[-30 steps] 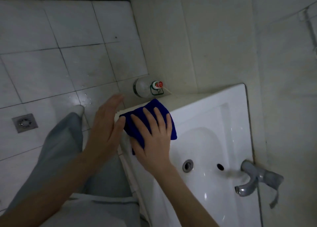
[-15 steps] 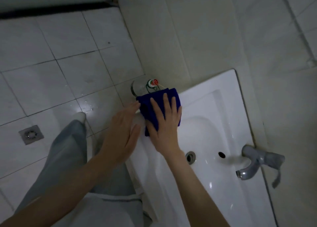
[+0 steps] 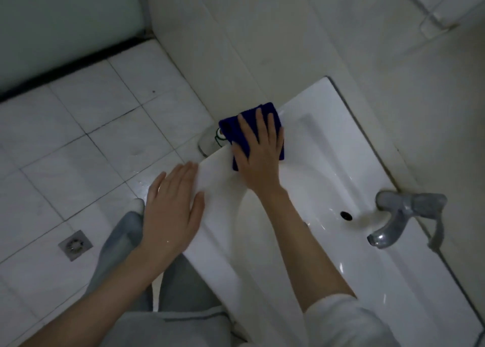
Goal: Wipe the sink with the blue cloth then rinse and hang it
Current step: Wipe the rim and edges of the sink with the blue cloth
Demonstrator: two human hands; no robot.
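The white sink (image 3: 328,142) runs from the middle of the view down to the lower right. A folded blue cloth (image 3: 236,129) lies on its far left corner. My right hand (image 3: 259,152) presses flat on the cloth with straight, spread fingers and covers most of it. My left hand (image 3: 170,213) rests flat on the sink's front left edge, fingers straight, holding nothing. The drain is hidden behind my right forearm.
A grey metal tap (image 3: 393,220) stands at the sink's right rim beside the overflow hole (image 3: 346,215). A clear bottle (image 3: 208,142) sits on the floor by the wall, partly behind the cloth. A floor drain (image 3: 74,245) lies at lower left. Tiled wall rises behind.
My right hand has slid the cloth along the rim toward the sink's far corner by the wall. My left hand stays flat on the front edge. The camera has shifted.
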